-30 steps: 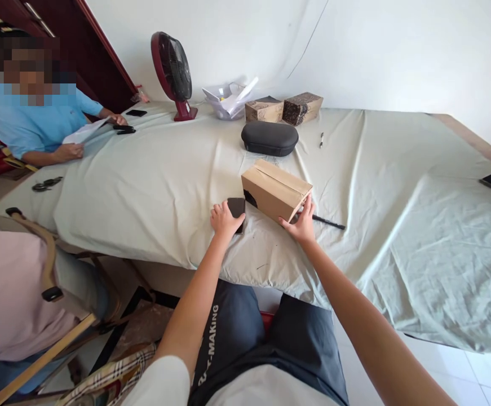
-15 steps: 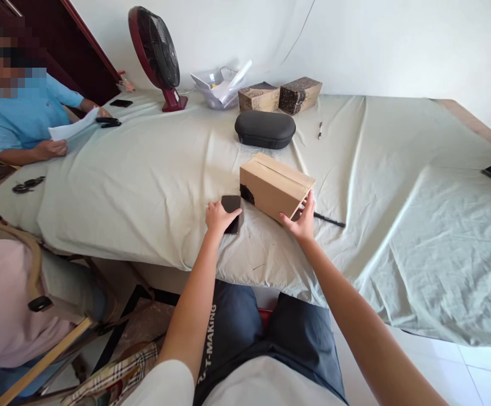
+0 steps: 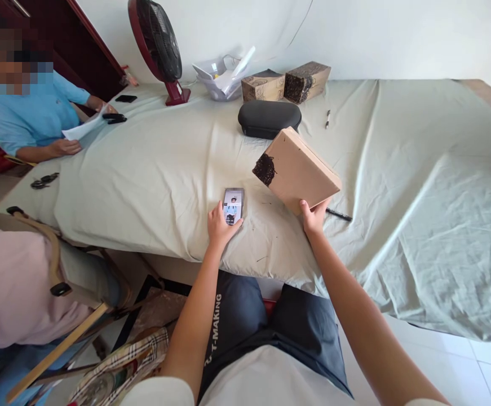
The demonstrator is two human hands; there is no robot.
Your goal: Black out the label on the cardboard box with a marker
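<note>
My left hand is at the lower end of a smartphone, fingers along its left side and thumb across the bottom right corner. Its screen is lit. With my right hand I grip a brown cardboard box by its near right end. The box is tilted, its far left corner raised off the cloth and a black scribbled pattern on that corner. A black pen-like stick lies on the cloth just right of my right hand, partly hidden by it.
A black hard case lies beyond the box. Behind it stand two patterned boxes, a clear plastic basket and a fan. A pen lies to the right. At the left, a person in blue holds papers.
The phone's dark screen has lit up. My right hand has lifted and tilted the cardboard box, moving it right, so its broad side shows. My left hand stays at the phone.
</note>
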